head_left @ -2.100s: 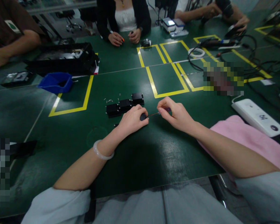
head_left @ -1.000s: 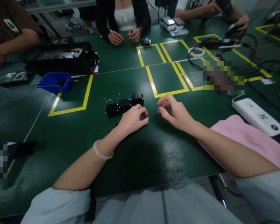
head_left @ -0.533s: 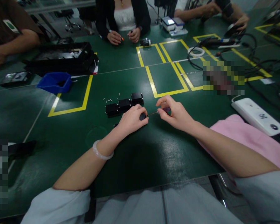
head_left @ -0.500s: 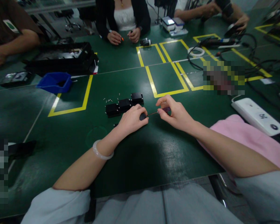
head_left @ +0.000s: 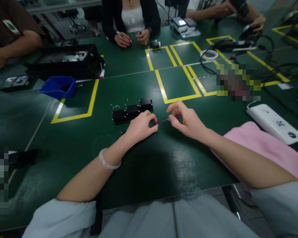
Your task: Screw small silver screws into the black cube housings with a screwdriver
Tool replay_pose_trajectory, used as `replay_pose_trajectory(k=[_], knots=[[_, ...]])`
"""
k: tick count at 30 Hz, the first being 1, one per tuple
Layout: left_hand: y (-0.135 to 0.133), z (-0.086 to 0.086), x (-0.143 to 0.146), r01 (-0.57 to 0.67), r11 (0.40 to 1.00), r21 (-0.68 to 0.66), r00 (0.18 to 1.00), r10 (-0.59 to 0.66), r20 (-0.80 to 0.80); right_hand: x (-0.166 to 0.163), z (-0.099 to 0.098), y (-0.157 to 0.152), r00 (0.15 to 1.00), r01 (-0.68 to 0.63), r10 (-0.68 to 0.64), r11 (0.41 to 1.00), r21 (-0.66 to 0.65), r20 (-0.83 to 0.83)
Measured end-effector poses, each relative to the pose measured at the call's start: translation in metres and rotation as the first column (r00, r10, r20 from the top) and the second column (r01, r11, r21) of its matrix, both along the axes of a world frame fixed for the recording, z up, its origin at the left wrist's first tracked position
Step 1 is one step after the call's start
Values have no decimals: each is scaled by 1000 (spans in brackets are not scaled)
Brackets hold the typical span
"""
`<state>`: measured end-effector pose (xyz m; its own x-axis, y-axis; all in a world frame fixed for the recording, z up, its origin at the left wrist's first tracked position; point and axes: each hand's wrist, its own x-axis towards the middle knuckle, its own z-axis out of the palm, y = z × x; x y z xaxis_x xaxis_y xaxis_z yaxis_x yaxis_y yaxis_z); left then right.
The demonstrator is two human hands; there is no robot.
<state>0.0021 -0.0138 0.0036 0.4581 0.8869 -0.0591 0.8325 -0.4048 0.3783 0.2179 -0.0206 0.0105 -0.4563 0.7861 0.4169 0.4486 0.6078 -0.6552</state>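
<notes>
My left hand (head_left: 142, 126) is closed around a small black part (head_left: 152, 123), mostly hidden by the fingers. My right hand (head_left: 186, 119) pinches the handle of a thin screwdriver (head_left: 164, 120), whose shaft points left and meets the black part. Just beyond my left hand stand three black box-shaped parts in a slanting row: one at the left (head_left: 119, 116), one in the middle (head_left: 132, 111) and one at the right (head_left: 146, 103). Several tiny screws (head_left: 116, 106) lie loose behind them. Another dark piece (head_left: 123, 133) shows partly beside my left wrist.
A blue bin (head_left: 58, 87) and black trays (head_left: 67, 62) stand at the left. At the right lie a white power strip (head_left: 274, 124), a pink cloth (head_left: 260, 142) and dark cables (head_left: 270, 49). Across the green table (head_left: 129, 84) are a co-worker's hands (head_left: 123, 39) and other people's arms.
Both hands stay in nearly the same place, with the screwdriver tip still at the black part. The screwdriver handle looks slightly turned in my right fingers.
</notes>
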Motion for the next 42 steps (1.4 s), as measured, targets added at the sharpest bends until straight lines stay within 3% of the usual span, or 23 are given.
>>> replay_pose_trajectory(k=[14, 42], knots=[[1, -4, -1, 12, 1000, 20, 1000, -12, 19, 0, 2, 1, 1000, -17, 17, 998, -63, 7], [0, -4, 0, 3, 1000, 22, 1000, -4, 11, 1, 0, 2, 1000, -25, 24, 999, 21, 4]])
